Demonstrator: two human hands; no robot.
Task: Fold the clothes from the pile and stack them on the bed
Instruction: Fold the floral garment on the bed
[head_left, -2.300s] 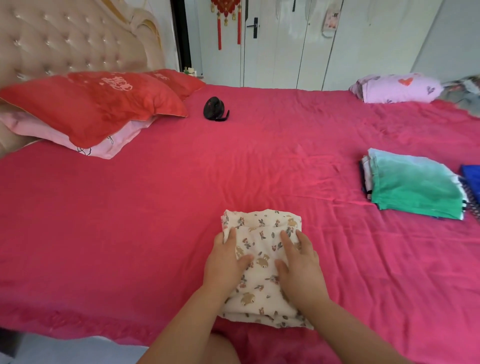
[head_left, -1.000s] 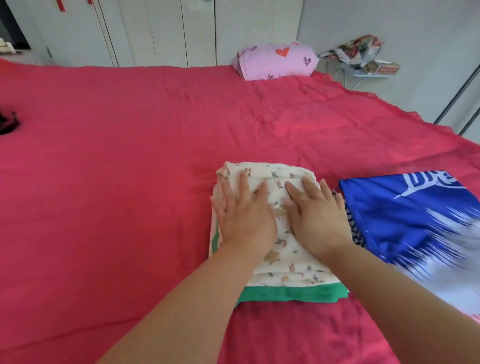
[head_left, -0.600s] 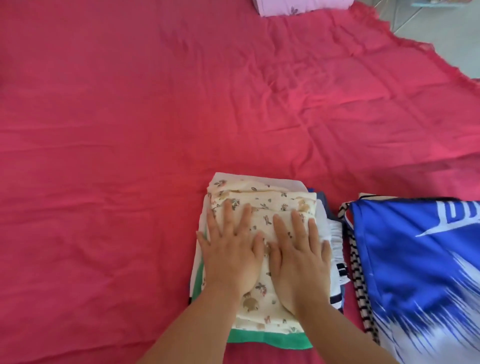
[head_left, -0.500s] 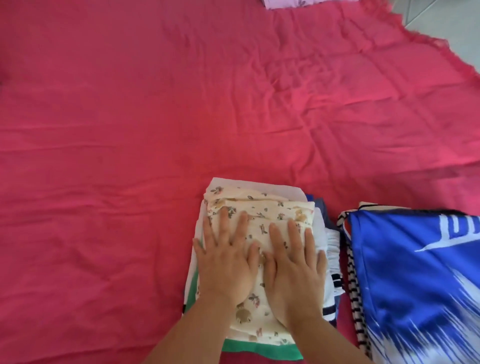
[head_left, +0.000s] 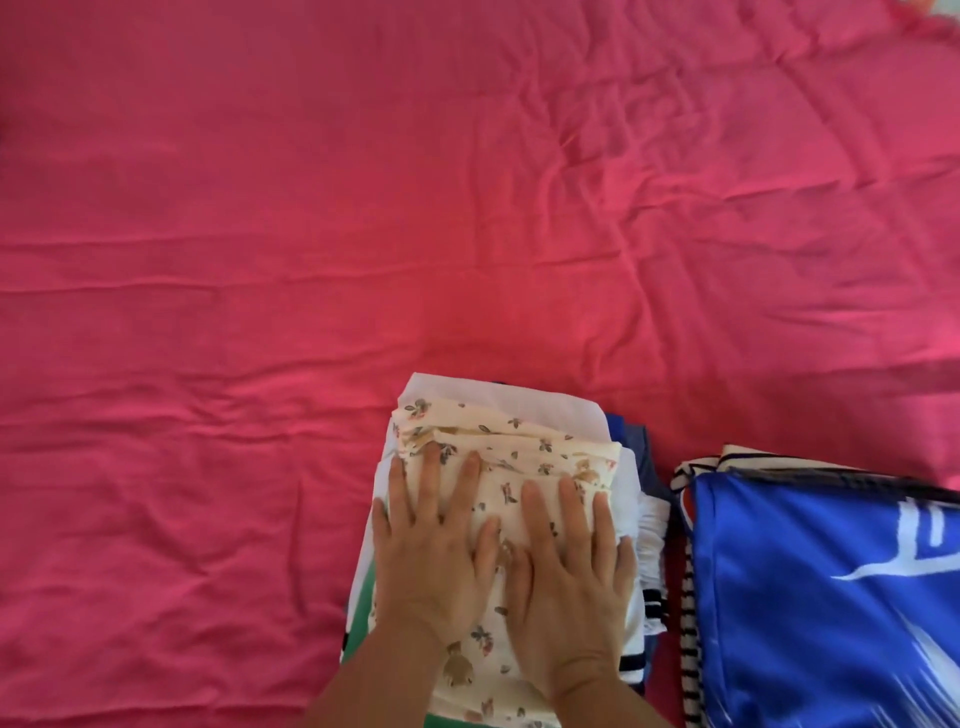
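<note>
A crumpled pink-red bedsheet (head_left: 208, 312) fills the frame. At six o'clock, the left hand (head_left: 431, 561) and right hand (head_left: 571, 587) press flat, fingers straight and gripping nothing, on a folded floral garment (head_left: 498, 452) topping the stack (head_left: 519, 402). A blue garment (head_left: 831, 597) lies just beside it, at four o'clock.

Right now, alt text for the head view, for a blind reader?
The left hand and right hand press flat on a folded cream floral-print garment atop a stack of folded clothes on a red bedsheet. A blue garment with white print lies alongside.
</note>
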